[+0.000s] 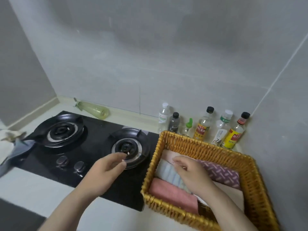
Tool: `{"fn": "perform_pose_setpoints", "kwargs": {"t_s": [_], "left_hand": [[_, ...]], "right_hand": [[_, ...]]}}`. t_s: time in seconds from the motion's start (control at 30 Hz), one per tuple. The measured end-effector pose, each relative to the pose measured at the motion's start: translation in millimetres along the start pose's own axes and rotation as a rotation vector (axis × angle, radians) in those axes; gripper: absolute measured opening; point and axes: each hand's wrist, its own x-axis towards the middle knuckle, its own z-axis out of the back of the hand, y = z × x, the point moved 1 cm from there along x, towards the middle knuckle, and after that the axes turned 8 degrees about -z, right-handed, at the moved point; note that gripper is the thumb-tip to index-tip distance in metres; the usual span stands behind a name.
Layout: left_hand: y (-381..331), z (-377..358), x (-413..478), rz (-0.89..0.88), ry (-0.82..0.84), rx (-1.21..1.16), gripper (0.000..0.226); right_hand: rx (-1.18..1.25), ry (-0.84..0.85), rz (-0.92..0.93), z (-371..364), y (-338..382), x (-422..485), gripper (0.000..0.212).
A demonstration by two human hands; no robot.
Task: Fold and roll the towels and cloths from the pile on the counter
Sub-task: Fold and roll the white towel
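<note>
A yellow wicker basket (168, 142) stands on the counter at the right and holds rolled cloths: a pink roll (171, 194) at the front, a pale striped roll (168, 172) behind it, a purple patterned roll (221, 172) and a pale pink one (168, 155) at the back. My right hand (191, 174) reaches into the basket and lies on the striped roll, fingers loosely bent. My left hand (105, 172) hovers over the black hob, fingers relaxed, holding nothing. A pile of white and grey-blue cloths (10, 147) lies at the far left edge.
A black two-burner gas hob (83, 147) with two knobs fills the counter's middle. Several bottles (203, 125) stand against the wall behind the basket. A green bottle (93, 110) lies on its side behind the hob. Grey tiled walls close the back and left.
</note>
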Motion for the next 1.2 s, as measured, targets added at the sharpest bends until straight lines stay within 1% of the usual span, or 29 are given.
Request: {"fn": "perform_pose_setpoints", "kwargs": {"t_s": [0.13, 0.27, 0.43, 0.5, 0.53, 0.6, 0.7, 0.77, 0.93, 1.0, 1.2], "left_hand": [[12, 48, -63, 0.059, -0.113, 0.033, 0.025], [23, 101, -145, 0.145, -0.226, 0.151, 0.026], [33, 168, -252, 0.18, -0.299, 0.418, 0.056], [38, 185, -290, 0.218, -0.351, 0.448, 0.07], [39, 192, -308, 0.229, -0.382, 0.445, 0.073], [36, 201, -343, 0.24, -0.441, 0.427, 0.066], [39, 212, -396, 0.301, -0.521, 0.393, 0.043], [42, 220, -429, 0.334, -0.553, 0.392, 0.035], [40, 236, -488, 0.384, -0.67, 0.384, 0.029], [42, 240, -503, 0.414, -0.692, 0.396, 0.028], [53, 251, -521, 0.473, -0.738, 0.4, 0.026]], "right_hand": [[0.014, 0.066, 0.072, -38, 58, -32, 0.023], [-0.044, 0.159, 0.216, -88, 112, -70, 0.035], [-0.186, 0.221, 0.41, -141, 160, -127, 0.055], [-0.23, 0.25, 0.463, -158, 175, -150, 0.056], [-0.245, 0.259, 0.479, -166, 181, -160, 0.055], [-0.26, 0.265, 0.51, -180, 193, -181, 0.052], [-0.258, 0.286, 0.548, -201, 208, -210, 0.047], [-0.277, 0.305, 0.581, -214, 217, -227, 0.044], [-0.294, 0.333, 0.613, -238, 235, -258, 0.041], [-0.298, 0.346, 0.625, -245, 242, -263, 0.04], [-0.334, 0.383, 0.641, -267, 259, -258, 0.037]]}}
